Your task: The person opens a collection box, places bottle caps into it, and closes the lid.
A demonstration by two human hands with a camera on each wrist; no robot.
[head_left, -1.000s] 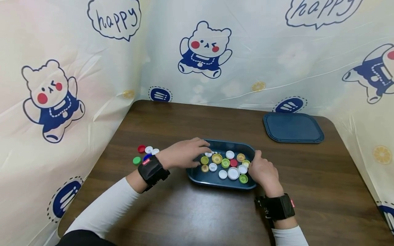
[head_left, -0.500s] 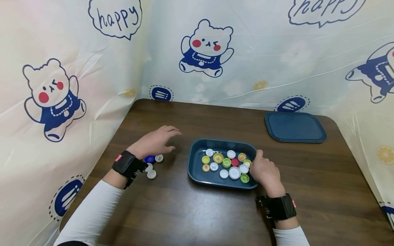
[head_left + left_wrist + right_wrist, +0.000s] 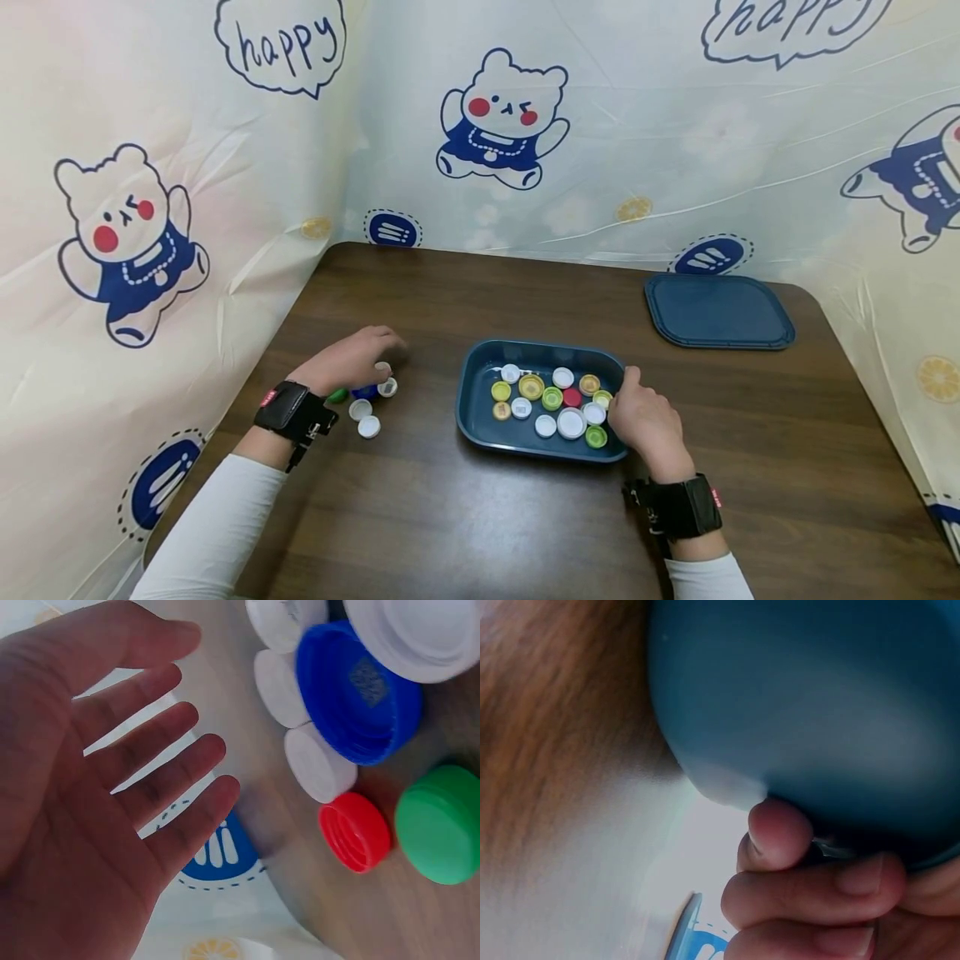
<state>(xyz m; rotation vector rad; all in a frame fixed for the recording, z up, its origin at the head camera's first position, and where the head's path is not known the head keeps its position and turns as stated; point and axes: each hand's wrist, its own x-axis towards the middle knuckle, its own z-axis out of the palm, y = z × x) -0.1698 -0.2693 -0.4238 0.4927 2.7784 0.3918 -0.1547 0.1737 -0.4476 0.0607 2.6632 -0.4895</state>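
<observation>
"What does my left side have?"

"Nothing. The left hand (image 3: 341, 360) hangs over the loose caps (image 3: 368, 427), toward the table's (image 3: 487, 533) left edge, fingers straight and spread, palm bare. In my wrist feed a blue cap (image 3: 360, 694), red cap (image 3: 355, 832) and green cap (image 3: 441, 825) lie bunched with white ones, handy, I'd guess, for one reach."

"And the right?"

"My right hand (image 3: 647, 421) has its fingers curled firmly on the tray's (image 3: 477, 421) right rim. I take that as bracing, so the tray shouldn't slide while the other hand works."

"Where is the tray?"

"Around the middle of the table, long side roughly along the far edge, probably to suit both arms. Its caps (image 3: 571, 422) lie flat in one layer, some touching."

"That flat blue piece (image 3: 720, 311)?"

"By the table's far right corner, well apart from both hands, perhaps parked out of their way."
</observation>
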